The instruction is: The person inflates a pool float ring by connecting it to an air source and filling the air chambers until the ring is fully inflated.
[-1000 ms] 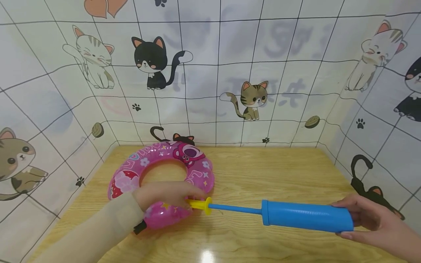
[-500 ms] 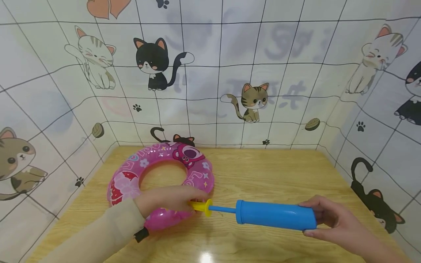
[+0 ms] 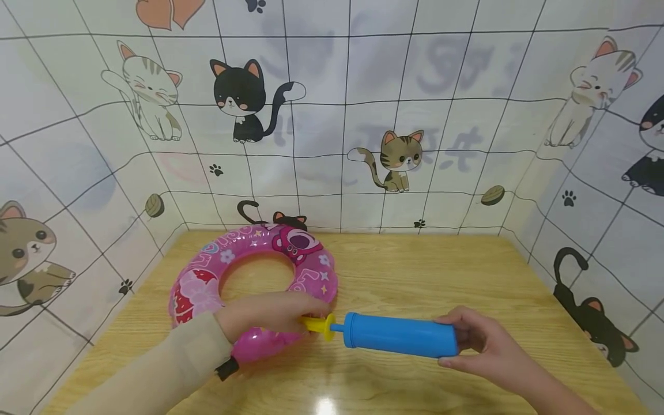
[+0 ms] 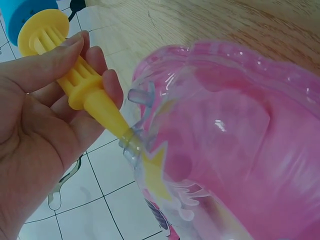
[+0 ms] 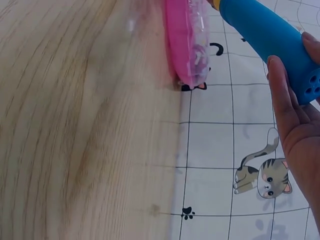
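A pink inflatable swim ring [image 3: 313,271] lies on the left side of the table, its near part covered by my left hand [image 3: 270,314]. That hand grips the yellow nozzle piece [image 4: 82,77] of a hand pump, thumb and fingers wrapped around it. In the left wrist view, the nozzle's tip sits in the ring's clear valve [image 4: 132,145], with the valve plug [image 4: 142,95] standing free beside it. My right hand [image 3: 482,349] holds the far end of the blue pump barrel [image 3: 399,334] between thumb and fingers. Only a short stretch of blue rod shows between barrel and nozzle.
A wooden table [image 3: 425,271] carries the ring. White sheets [image 3: 321,75] printed with grid lines and cartoon cats stand around its back and sides. A small black piece [image 3: 226,368] shows at the ring's near edge, below the left sleeve [image 3: 202,346].
My right hand has moved left, sliding the blue barrel along the rod toward the yellow nozzle, so much less rod shows. My left hand has stayed nearly still on the nozzle.
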The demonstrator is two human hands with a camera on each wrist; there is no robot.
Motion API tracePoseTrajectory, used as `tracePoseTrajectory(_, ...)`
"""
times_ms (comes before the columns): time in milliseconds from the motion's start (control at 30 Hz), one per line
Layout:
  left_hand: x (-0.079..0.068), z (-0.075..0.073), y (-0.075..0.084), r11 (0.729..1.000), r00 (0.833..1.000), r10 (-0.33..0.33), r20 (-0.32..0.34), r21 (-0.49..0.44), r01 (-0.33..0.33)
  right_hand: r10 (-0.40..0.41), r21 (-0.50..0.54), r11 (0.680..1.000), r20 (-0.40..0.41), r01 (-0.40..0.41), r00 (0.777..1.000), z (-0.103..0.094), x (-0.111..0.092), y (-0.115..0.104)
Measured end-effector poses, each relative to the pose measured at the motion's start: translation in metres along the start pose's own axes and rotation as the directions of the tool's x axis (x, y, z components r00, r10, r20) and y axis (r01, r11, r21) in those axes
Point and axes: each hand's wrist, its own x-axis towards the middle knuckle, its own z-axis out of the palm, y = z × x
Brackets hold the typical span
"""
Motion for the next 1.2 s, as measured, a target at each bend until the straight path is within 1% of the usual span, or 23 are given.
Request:
tracePoseTrajectory(100,0.001,-0.001,0.001,1.0,1.0,0.005,-0.002,0.005,-0.005,0.017,-0.008,1.0,-0.006,-0.017,1.0,0.006,0.004,0.001)
tracePoseTrajectory(200,0.003,-0.001,0.003,1.0,1.0,0.02,-0.008,0.02,-0.019,0.06,-0.019,0.998,-0.013,-0.06,0.998,0.012,0.007,0.001)
tracePoseTrajectory(267,0.004,0.0,0.003,0.999,1.0,0.027,-0.011,0.029,-0.027,0.086,-0.018,0.996,-0.007,-0.087,0.996,0.015,0.009,0.001)
tracePoseTrajectory(367,0.005,0.001,0.003,0.999,0.999,0.031,-0.015,0.039,-0.03,0.104,-0.011,0.994,0.003,-0.104,0.995,0.018,0.012,0.0)
tracePoseTrajectory(533,0.005,0.004,0.0,0.999,1.0,0.006,-0.031,0.046,-0.004,0.126,-0.031,0.992,0.002,-0.126,0.992,0.019,0.014,-0.001)
tracePoseTrajectory(667,0.004,0.004,0.0,0.997,0.999,-0.028,-0.034,0.069,0.03,0.147,-0.059,0.988,0.017,-0.146,0.989,0.018,0.015,-0.002)
tracePoseTrajectory(867,0.002,0.002,0.002,0.986,0.997,-0.059,-0.052,0.151,0.066,0.126,-0.063,0.99,0.048,-0.123,0.991,0.016,0.017,0.001)
tracePoseTrajectory(967,-0.002,0.004,0.001,0.982,0.995,-0.073,-0.061,0.17,0.083,0.113,-0.069,0.992,0.058,-0.109,0.992,0.013,0.018,0.004)
tracePoseTrajectory(1067,-0.006,0.006,-0.005,0.974,0.991,-0.09,-0.097,0.198,0.107,0.115,-0.091,0.99,0.057,-0.11,0.992,0.011,0.018,0.008)
tracePoseTrajectory(1200,-0.013,0.01,-0.015,0.963,0.985,-0.075,-0.153,0.244,0.111,0.143,-0.139,0.981,0.049,-0.135,0.989,0.006,0.018,0.015)
